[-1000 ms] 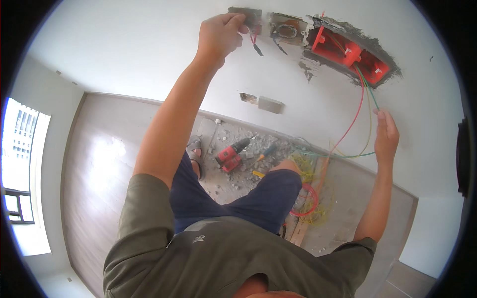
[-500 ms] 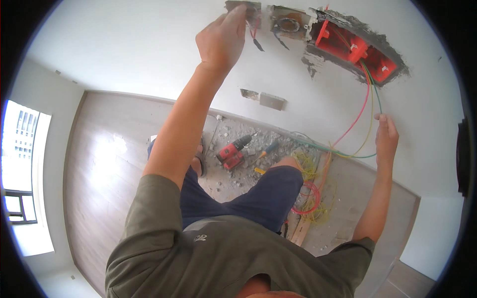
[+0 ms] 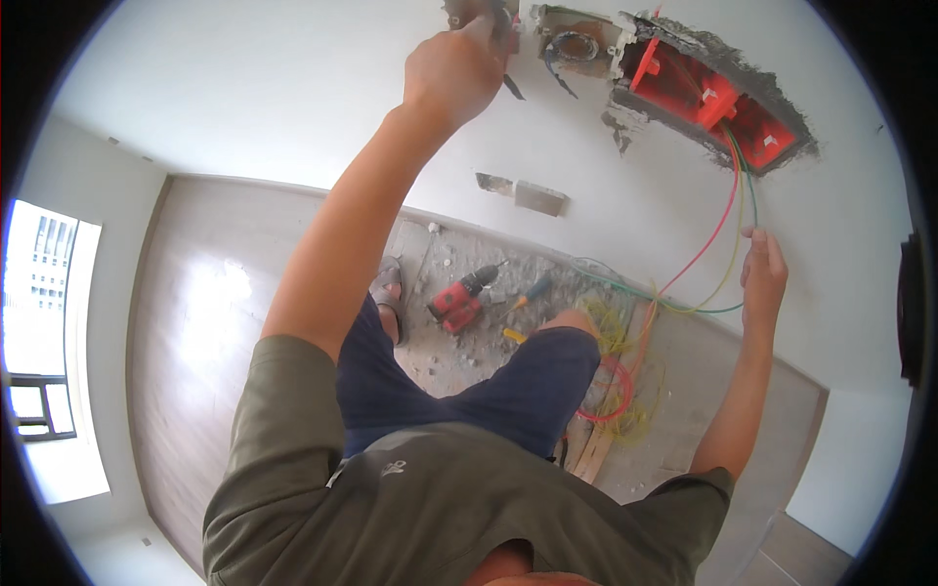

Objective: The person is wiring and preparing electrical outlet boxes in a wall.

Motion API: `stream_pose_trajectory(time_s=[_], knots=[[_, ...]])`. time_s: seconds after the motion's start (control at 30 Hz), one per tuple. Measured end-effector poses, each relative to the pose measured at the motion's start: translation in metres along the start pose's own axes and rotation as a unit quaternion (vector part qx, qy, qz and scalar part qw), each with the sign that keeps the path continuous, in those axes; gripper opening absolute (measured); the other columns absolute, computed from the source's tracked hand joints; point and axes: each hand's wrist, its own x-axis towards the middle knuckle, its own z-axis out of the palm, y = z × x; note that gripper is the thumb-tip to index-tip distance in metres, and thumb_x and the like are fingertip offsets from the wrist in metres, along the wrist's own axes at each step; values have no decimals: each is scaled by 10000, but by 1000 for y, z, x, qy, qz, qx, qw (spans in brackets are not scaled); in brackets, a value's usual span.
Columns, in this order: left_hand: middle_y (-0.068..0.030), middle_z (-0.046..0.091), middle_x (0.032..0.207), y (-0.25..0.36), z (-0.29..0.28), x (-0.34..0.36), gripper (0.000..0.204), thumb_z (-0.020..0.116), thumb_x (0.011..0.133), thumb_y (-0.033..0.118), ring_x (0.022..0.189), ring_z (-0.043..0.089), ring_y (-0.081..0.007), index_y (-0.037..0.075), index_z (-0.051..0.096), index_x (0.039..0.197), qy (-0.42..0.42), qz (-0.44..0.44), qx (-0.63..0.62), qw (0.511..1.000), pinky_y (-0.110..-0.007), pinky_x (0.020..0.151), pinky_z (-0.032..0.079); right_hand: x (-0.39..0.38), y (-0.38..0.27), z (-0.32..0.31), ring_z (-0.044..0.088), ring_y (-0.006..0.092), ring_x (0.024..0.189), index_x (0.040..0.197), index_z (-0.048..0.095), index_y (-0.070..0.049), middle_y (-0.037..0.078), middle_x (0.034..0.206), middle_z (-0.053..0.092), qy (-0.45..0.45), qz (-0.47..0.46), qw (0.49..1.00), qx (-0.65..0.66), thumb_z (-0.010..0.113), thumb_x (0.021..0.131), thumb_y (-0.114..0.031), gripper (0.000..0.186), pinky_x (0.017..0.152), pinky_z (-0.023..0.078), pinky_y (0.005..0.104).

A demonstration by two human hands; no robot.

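Observation:
My left hand point(image 3: 452, 73) is raised to a dark wall opening point(image 3: 459, 14) at the top, its fingers bent inward and partly hidden; what they grip is unclear. A short dark wire end hangs beside it. To its right are an old box recess point(image 3: 578, 47) and two red wall boxes point(image 3: 684, 88) in rough cement. Pink, yellow and green wires point(image 3: 711, 241) loop down from the red boxes. At the right, my right hand point(image 3: 764, 264) pinches the green wire below them.
A red drill point(image 3: 457, 303), a screwdriver point(image 3: 532, 290) and wire coils point(image 3: 616, 386) lie among rubble point(image 3: 435, 356) on the floor around my legs. A smaller cutout with a grey block point(image 3: 537, 195) is low on the wall. A window point(image 3: 39, 313) is at the far left.
My left hand has turned and shifted slightly right, its fingers deeper into the upper opening. My right hand has moved slightly down, still on the green wire.

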Motion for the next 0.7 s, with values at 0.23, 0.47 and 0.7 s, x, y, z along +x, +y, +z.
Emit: stream_pose_trajectory(time_s=[0.23, 0.47, 0.7], knots=[[-81, 622, 945, 2, 23, -62, 477, 603, 853, 59, 778, 654, -298, 171, 557, 1314, 125, 140, -112, 976, -393, 651, 541, 10, 26, -10, 404, 41, 621, 1105, 638, -33, -43, 723, 480, 26, -46, 997, 64, 566, 996, -278, 277, 553, 343, 210], [-34, 621, 942, 2, 14, -52, 308, 788, 792, 236, 758, 635, -198, 95, 684, 1045, 173, 184, -87, 964, -319, 633, 527, -15, -14, 35, 612, 228, 798, 1121, 662, -76, 73, 933, 600, 297, -381, 829, -281, 712, 835, -73, 290, 712, 504, 349], [-46, 655, 956, 10, 18, -50, 293, 791, 792, 253, 728, 645, -222, 73, 686, 998, 178, 170, -98, 964, -323, 625, 528, -33, -33, 50, 616, 222, 718, 989, 672, -110, 35, 791, 612, 236, -409, 819, -327, 744, 814, -137, 191, 589, 498, 344]])
